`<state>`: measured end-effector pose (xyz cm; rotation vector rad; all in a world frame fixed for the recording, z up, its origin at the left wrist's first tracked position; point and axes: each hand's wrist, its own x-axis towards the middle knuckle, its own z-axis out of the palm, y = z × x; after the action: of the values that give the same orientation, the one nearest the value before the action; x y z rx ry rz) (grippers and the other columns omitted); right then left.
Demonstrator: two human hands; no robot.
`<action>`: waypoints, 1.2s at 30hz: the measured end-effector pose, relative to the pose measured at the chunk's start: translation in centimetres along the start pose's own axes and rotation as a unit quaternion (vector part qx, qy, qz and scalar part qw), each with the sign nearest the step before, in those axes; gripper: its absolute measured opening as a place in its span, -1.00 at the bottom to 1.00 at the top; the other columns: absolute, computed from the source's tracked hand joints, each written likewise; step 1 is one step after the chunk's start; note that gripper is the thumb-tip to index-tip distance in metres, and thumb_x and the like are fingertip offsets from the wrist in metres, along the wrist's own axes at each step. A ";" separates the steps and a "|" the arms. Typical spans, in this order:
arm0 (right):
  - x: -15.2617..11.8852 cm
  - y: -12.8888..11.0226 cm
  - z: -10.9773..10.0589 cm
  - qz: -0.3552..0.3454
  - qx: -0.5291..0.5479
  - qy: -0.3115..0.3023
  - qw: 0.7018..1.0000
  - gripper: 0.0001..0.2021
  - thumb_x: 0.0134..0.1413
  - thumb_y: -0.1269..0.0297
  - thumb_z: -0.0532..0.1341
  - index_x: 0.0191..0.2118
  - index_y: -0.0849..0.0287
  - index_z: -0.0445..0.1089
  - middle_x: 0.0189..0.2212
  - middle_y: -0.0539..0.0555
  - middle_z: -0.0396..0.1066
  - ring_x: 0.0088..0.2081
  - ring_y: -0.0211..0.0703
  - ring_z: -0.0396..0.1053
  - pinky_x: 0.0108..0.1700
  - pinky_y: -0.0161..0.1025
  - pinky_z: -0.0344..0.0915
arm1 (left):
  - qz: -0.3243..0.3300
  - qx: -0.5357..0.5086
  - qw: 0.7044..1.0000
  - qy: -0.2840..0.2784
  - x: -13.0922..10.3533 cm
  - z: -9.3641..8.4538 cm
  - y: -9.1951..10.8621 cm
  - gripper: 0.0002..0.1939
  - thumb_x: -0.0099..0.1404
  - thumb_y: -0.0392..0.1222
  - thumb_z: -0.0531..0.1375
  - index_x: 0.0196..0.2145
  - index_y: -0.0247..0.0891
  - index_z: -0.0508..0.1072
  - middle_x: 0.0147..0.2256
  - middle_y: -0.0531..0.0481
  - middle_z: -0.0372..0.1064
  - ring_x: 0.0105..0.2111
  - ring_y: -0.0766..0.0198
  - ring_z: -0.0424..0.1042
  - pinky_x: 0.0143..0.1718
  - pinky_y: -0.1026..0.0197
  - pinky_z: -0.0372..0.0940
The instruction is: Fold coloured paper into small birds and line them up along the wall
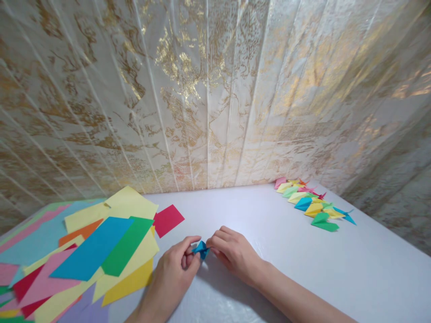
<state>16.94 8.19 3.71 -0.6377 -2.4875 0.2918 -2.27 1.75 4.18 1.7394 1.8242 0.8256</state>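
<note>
A small folded piece of blue paper (pixel 201 249) is held between my two hands, just above the white table near its front middle. My left hand (pixel 178 269) pinches its left side between thumb and fingers. From the right, the fingertips of my right hand (pixel 234 253) grip its other side. The paper has several creased layers and a raised, pointed part; its finer folds are too small to make out. Parts of it are hidden behind my fingers.
Loose coloured paper sheets (pixel 90 251) lie overlapping on the left, with a red square (pixel 169 220) at their right edge. Folded paper figures (pixel 305 204) stand in rows at the back right of the white table (pixel 336 269). A gold-patterned curtain (pixel 208 112) hangs behind.
</note>
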 end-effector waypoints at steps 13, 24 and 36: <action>0.1 -0.2 0.5 0.058 0.012 -0.020 0.998 -0.91 0.13 0.50 0.28 -0.31 0.17 0.42 -0.36 0.04 0.44 -0.30 -0.14 0.34 -0.26 -0.28 0.25 | 0.055 0.152 0.987 -0.018 -0.3 0.5 -0.5 -0.79 0.34 -0.23 0.05 -0.08 -0.12 0.34 -0.48 0.11 0.32 -0.38 0.12 0.37 -0.33 0.19 0.09; 0.5 -1.4 0.9 0.136 0.061 -0.008 0.989 -0.65 -0.10 0.68 0.19 -0.23 0.13 0.49 -0.31 0.03 0.44 -0.24 -0.13 0.38 -0.24 -0.30 0.29 | 0.042 0.172 0.984 -0.018 0.1 0.8 -0.4 -0.70 0.33 -0.37 -0.01 -0.04 -0.15 0.33 -0.47 0.10 0.36 -0.35 0.10 0.39 -0.33 0.20 0.09; 1.0 -0.6 -0.3 0.111 -0.086 -0.027 0.990 -0.85 0.05 0.53 0.35 -0.31 0.13 0.54 -0.25 0.09 0.42 -0.22 -0.06 0.28 -0.22 -0.18 0.26 | 0.063 0.053 0.997 0.008 -0.1 0.3 -1.4 -0.72 0.43 -0.14 -0.14 -0.03 -0.12 0.29 -0.47 0.13 0.35 -0.39 0.16 0.41 -0.37 0.24 0.15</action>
<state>16.16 8.20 4.64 -0.9941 -2.5141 0.1799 -3.05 1.64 2.99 1.9377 1.8136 0.8073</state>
